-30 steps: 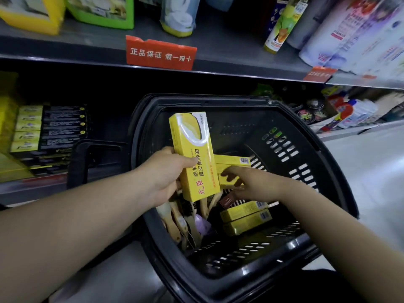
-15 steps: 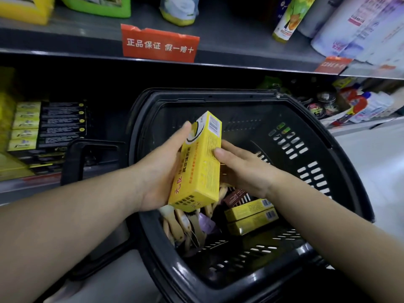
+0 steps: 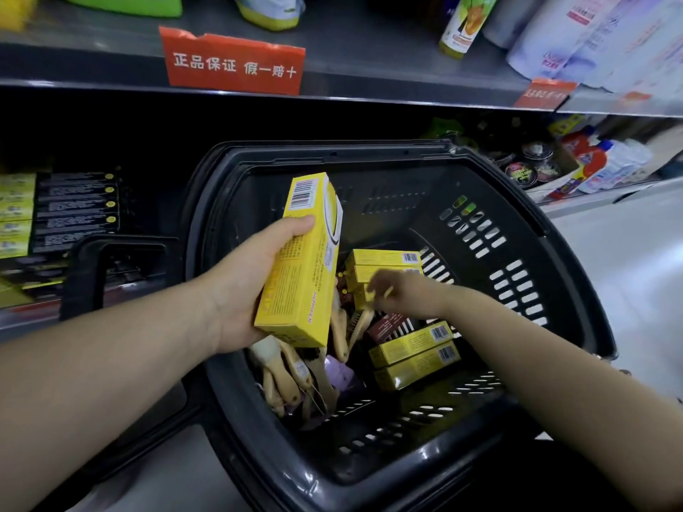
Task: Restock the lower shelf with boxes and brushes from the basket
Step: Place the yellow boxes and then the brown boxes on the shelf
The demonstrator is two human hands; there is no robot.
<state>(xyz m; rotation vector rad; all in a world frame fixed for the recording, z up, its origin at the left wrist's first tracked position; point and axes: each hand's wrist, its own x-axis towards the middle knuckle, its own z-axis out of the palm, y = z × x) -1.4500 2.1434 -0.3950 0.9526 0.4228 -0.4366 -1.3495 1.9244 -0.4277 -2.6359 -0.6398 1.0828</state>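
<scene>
The black basket stands tilted in front of the lower shelf. My left hand grips a tall yellow box above the basket's left side, barcode end up. My right hand, blurred by motion, is down inside the basket at a stack of small yellow boxes; whether it grips one is unclear. Two more yellow boxes and a brown box lie beside it. Several wooden brushes lie under the held box.
Black-and-yellow boxes are stacked on the lower shelf at left. The basket's handle stands before them. Above runs the upper shelf with a red sign and bottles. Tins sit at right, with grey floor beyond.
My left hand has turned the tall yellow box and lifted it left. My right hand has let go of it and dropped back into the basket onto the small yellow boxes.
</scene>
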